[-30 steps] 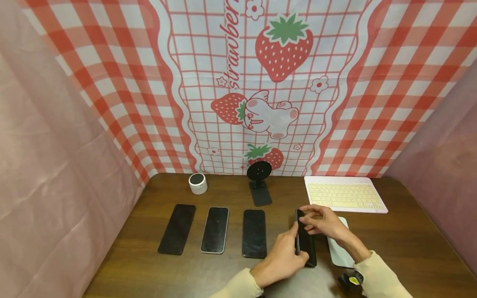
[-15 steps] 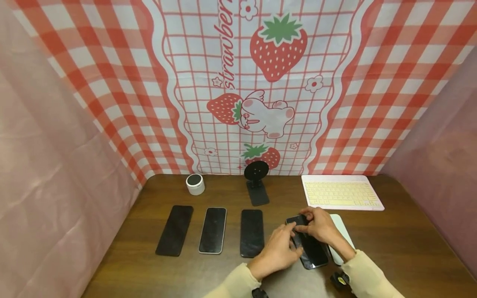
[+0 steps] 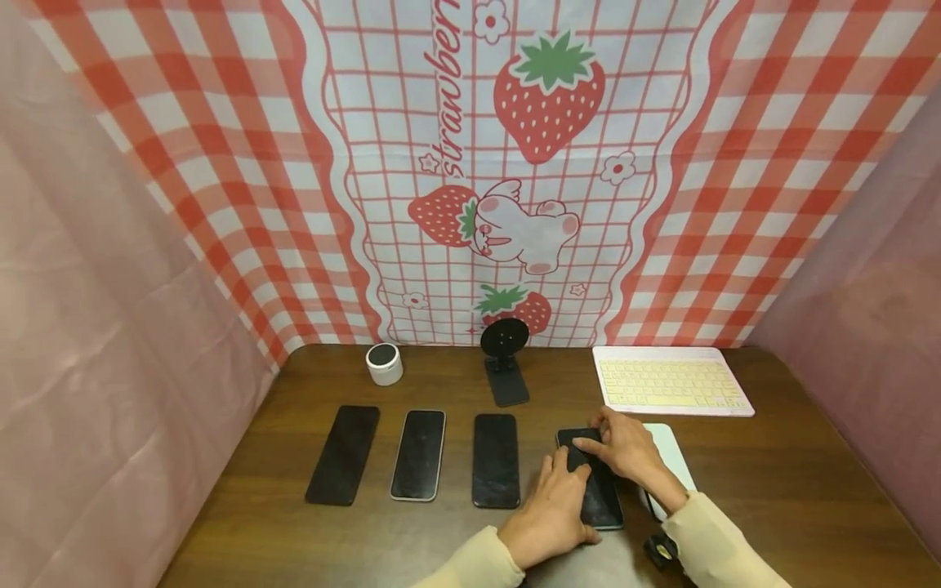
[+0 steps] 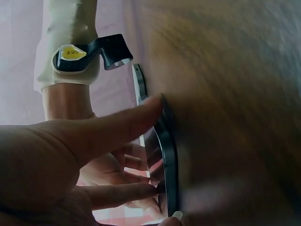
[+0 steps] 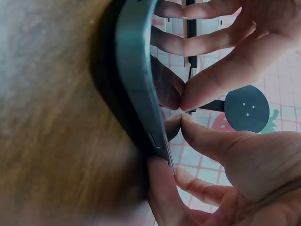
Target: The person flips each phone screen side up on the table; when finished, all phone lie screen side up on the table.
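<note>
A black-screened smartphone with a dark greenish frame lies low over the table at right of centre, both hands on it. My left hand grips its left side in the head view, thumb by the near end and fingers toward the far end. One of these fingers touches the screen in the left wrist view. My right hand holds the far right corner; its thumb reaches onto the glass and a finger lies along the side edge. Parts of the phone hide behind the fingers.
Left of the hands lie three more phones: one black, one silver-rimmed, one black. Behind stand a white cylinder, a black stand and a yellow-keyed keyboard. A pale green phone lies partly under the right forearm.
The phone was tipped up on its long side a second ago and has come down flat, screen up. It has also shifted slightly left, and the left hand has moved down along its side.
</note>
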